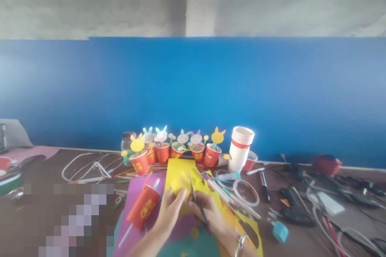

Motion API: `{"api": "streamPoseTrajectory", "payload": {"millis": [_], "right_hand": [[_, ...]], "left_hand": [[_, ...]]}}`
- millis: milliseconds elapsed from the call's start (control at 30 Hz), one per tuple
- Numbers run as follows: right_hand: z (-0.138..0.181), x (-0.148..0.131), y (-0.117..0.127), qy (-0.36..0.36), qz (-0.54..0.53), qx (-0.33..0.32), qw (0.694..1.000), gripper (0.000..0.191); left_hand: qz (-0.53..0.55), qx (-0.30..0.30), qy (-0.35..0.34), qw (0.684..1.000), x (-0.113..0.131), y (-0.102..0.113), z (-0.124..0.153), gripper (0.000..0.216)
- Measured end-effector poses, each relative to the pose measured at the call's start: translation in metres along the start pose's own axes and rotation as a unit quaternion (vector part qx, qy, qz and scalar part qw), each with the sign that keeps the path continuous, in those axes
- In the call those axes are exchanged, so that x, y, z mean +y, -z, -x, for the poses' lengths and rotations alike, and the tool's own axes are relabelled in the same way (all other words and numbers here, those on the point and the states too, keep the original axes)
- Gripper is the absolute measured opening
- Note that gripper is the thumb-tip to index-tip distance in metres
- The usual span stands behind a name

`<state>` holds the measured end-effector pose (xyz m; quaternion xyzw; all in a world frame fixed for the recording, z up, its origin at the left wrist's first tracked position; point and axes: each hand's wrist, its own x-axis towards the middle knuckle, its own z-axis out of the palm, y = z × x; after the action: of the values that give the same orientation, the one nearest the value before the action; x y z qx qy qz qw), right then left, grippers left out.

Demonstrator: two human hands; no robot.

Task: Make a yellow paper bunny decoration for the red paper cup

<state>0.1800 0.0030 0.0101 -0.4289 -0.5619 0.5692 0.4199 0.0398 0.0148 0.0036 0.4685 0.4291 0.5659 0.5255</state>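
Observation:
My left hand [169,209] pinches a small piece of yellow paper [180,183] and holds it up over the table. My right hand [208,213] grips a pair of scissors [194,192], whose thin blades point up into the yellow piece. Both hands hover above a yellow sheet [181,168] and a purple sheet [135,196]. A red paper cup [144,207] with a straw lies tilted on the purple sheet, just left of my left hand. A bracelet shows on my right wrist.
Several red cups with paper bunny flowers [177,148] line the blue wall. A stack of white cups [239,148] stands to their right. Pens, a tape ring [245,192], cables and tools lie to the right; white wire [90,164] to the left.

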Motion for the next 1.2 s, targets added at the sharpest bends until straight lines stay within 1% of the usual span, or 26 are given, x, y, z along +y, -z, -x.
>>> {"api": "streamPoseTrajectory", "payload": {"millis": [233, 400, 567, 800, 900, 1067, 1200], "right_hand": [[-0.001, 0.005, 0.000, 0.005, -0.017, 0.001, 1.000, 0.040], [-0.002, 0.007, 0.000, 0.011, -0.009, 0.011, 1.000, 0.040], [-0.003, 0.009, 0.001, -0.001, -0.024, 0.016, 1.000, 0.039], [0.000, 0.003, 0.002, -0.005, -0.015, 0.024, 1.000, 0.035], [0.001, 0.000, 0.003, -0.002, -0.005, 0.023, 1.000, 0.037], [0.001, 0.000, 0.002, -0.018, -0.020, 0.020, 0.999, 0.039], [0.001, -0.001, 0.002, -0.024, -0.011, 0.022, 0.999, 0.039]], "left_hand": [[0.007, -0.012, 0.006, 1.000, 0.000, 0.000, 0.000, 0.037], [0.012, -0.021, 0.019, 1.000, -0.001, 0.002, 0.000, 0.037], [-0.004, -0.011, 0.037, 0.999, 0.001, 0.002, 0.001, 0.038], [0.004, -0.018, 0.035, 0.999, -0.009, 0.007, -0.004, 0.036], [0.007, -0.023, 0.042, 0.999, -0.010, 0.008, -0.005, 0.036], [0.027, -0.042, 0.036, 0.998, -0.005, 0.007, -0.004, 0.036], [0.030, -0.050, 0.042, 0.997, -0.001, 0.006, -0.004, 0.037]]}}
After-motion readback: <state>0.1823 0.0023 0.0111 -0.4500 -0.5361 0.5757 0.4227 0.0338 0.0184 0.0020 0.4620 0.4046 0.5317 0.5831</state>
